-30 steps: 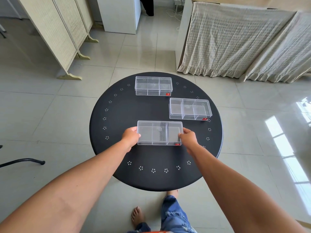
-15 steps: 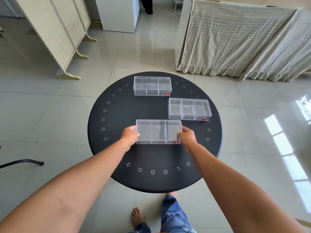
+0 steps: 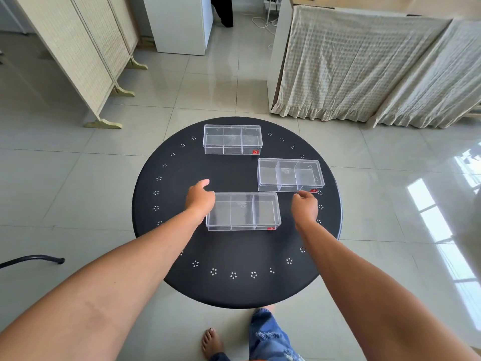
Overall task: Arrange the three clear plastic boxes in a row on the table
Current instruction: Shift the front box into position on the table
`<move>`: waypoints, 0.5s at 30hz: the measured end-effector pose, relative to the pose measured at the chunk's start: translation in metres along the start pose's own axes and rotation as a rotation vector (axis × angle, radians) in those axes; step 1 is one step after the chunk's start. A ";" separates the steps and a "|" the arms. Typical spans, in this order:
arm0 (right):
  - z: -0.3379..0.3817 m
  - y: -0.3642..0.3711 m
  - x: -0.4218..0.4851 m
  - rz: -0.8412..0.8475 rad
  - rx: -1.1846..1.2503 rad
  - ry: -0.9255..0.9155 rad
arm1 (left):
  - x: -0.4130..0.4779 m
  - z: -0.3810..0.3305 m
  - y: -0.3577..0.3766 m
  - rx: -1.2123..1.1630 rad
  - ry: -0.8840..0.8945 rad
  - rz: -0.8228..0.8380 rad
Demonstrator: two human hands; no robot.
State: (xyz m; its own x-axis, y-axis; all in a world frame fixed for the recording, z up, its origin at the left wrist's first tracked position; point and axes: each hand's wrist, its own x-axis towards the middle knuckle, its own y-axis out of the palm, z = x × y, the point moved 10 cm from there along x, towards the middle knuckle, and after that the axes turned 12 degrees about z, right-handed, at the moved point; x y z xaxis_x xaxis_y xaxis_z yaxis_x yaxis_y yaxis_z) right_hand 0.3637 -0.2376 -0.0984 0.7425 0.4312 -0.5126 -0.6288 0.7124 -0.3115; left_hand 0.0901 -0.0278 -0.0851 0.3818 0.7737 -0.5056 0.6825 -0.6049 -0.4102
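Three clear plastic boxes with three compartments and a small red label lie on a round black table. The near box sits in the middle, the right box behind it to the right, the far box at the back edge. My left hand is over the near box's far left corner, thumb out and fingers loosely curled, holding nothing. My right hand is just right of the near box, apart from it, its fingertips close to the right box's front corner.
White dot clusters ring the table's edge. A folding screen stands at the back left, cloth-draped furniture at the back right. A black chair leg lies on the tiled floor to the left. My bare foot is under the table's near edge.
Both hands gripped the ends of the near box before. They have let go and moved slightly away and forward. The near box rests on the table.
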 end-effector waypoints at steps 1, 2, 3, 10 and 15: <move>0.007 -0.008 0.003 -0.030 -0.013 -0.003 | 0.004 -0.009 0.002 0.007 0.021 0.011; 0.012 -0.016 0.009 -0.057 -0.031 -0.004 | 0.007 -0.019 0.005 0.013 0.037 0.023; 0.018 -0.024 0.013 -0.081 -0.051 -0.002 | 0.011 -0.029 0.009 0.016 0.049 0.035; 0.044 -0.072 0.055 -0.150 -0.209 0.008 | 0.043 -0.085 0.060 0.027 0.062 0.158; 0.036 -0.068 0.090 0.017 -0.141 0.063 | 0.074 -0.097 0.104 -0.003 -0.026 0.273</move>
State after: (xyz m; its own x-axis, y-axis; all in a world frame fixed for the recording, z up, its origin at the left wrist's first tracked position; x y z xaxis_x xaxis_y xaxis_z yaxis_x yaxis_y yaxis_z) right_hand 0.4816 -0.2272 -0.0951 0.7180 0.4041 -0.5668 -0.6711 0.6181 -0.4094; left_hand 0.2499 -0.0149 -0.0916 0.5360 0.5771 -0.6162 0.5586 -0.7897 -0.2538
